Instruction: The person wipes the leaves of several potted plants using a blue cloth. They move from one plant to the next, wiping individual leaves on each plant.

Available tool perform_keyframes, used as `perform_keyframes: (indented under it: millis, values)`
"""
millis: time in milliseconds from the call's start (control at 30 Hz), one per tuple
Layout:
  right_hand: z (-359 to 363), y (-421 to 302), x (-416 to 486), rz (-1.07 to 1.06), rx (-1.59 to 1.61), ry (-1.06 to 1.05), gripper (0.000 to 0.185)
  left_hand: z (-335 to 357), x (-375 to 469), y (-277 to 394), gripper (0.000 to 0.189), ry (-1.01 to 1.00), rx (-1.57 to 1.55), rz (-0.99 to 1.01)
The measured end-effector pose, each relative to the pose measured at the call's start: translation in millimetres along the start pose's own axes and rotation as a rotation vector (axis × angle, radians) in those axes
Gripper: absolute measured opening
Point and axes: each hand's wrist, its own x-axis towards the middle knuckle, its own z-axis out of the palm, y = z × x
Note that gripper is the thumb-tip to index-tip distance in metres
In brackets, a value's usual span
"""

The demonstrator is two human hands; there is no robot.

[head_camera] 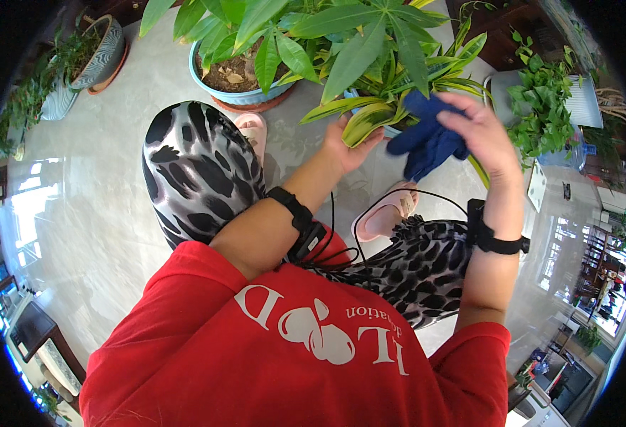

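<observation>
My left hand [351, 143] cradles a broad green leaf with yellow edges [365, 124], its fingers beneath the blade and its thumb at the side. The leaf belongs to a variegated snake plant [398, 80] in a light blue pot [351, 96], mostly hidden by foliage. To the right, my right hand [481, 131] grips a dark blue cloth [433, 136], shaped like a fabric glove and slightly blurred. The cloth hangs in front of the plant's right-hand leaves and covers part of them.
A large-leaved plant [270, 48] in a blue pot [233, 98] on a terracotta saucer stands ahead. More potted plants are at left [96, 58] and right [542, 101]. A black cable [364, 235] loops between my wrist straps, above my pink slippers [382, 213].
</observation>
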Motion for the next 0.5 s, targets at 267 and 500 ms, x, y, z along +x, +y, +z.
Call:
perform_keyframes:
  millis: [267, 500]
  values:
    - [-69, 22, -2, 0.059, -0.056, 0.544, 0.03, 3, -7, -46, 0.048, 0.072, 0.271, -0.138]
    - [-77, 52, 19, 0.005, -0.343, 0.585, 0.029, 55, 3, -74, 0.065, -0.129, 0.438, -0.099]
